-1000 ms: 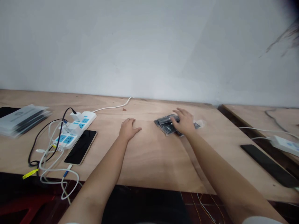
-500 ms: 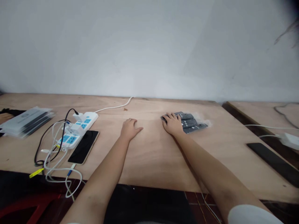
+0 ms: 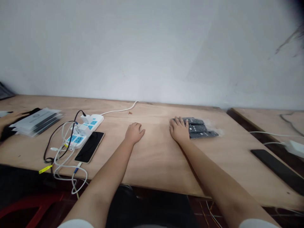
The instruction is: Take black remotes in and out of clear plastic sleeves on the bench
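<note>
My left hand (image 3: 134,132) lies palm down on the plywood table (image 3: 154,158), fingers loosely curled, holding nothing. My right hand (image 3: 178,129) rests flat on the table, fingers stretched out, touching the left end of a clear plastic bag of black remote controls (image 3: 200,128). The remotes lie side by side in the bag, just to the right of my fingers.
A white and blue power strip (image 3: 84,131) with tangled cables and a dark phone (image 3: 90,151) lie to the left. A stack of bagged items (image 3: 38,120) sits at far left, with another person's hand (image 3: 8,118) by it. A black bar (image 3: 277,169) and white adapter (image 3: 294,147) lie right.
My right hand slid off the top of the remote bag to its left end, and the bag now lies squared up. Another person's hand has come into view at far left.
</note>
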Demonstrator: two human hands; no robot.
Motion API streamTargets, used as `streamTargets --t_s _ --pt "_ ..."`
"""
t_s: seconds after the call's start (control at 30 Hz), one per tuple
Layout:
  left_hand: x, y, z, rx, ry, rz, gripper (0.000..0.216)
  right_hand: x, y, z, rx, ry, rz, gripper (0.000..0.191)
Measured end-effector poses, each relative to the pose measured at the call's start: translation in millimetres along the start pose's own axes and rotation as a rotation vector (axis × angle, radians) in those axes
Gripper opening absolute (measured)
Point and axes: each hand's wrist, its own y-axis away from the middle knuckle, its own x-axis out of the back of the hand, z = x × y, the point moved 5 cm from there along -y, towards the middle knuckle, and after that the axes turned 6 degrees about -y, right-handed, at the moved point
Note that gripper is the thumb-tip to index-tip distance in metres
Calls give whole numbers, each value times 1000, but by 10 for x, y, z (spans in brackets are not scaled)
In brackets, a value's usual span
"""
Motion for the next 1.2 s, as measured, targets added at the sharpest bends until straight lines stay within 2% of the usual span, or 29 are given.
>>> streamTargets --t_s 0.2,0.3,0.37,0.53,0.63,0.73,0.83,1.07,1.2 --pt "80 181 44 -42 -19 -27 27 91 461 -160 85 -268 -61 50" --pt "225 447 11 -66 -32 -22 33 121 594 -178 78 -304 -105 49" --pt "393 715 -65 -74 -72 2 35 145 633 -187 65 -293 -121 47" --pt "965 1483 -533 70 -234 125 35 177 633 -209 54 -278 -122 42" --pt "1237 1758 -871 264 -405 121 46 166 622 -214 48 -287 -129 41" --pt "1390 1820 -1087 473 -525 51 58 165 618 -215 46 -291 -125 40" --pt "1438 1758 -1166 617 -554 -17 67 183 618 -221 52 -284 -116 39" --pt "1455 1591 -1218 817 -532 -36 75 204 629 -239 40 -281 -132 41" --pt "1440 1505 -1207 791 -528 -117 77 188 631 -239 40 -296 -140 41"
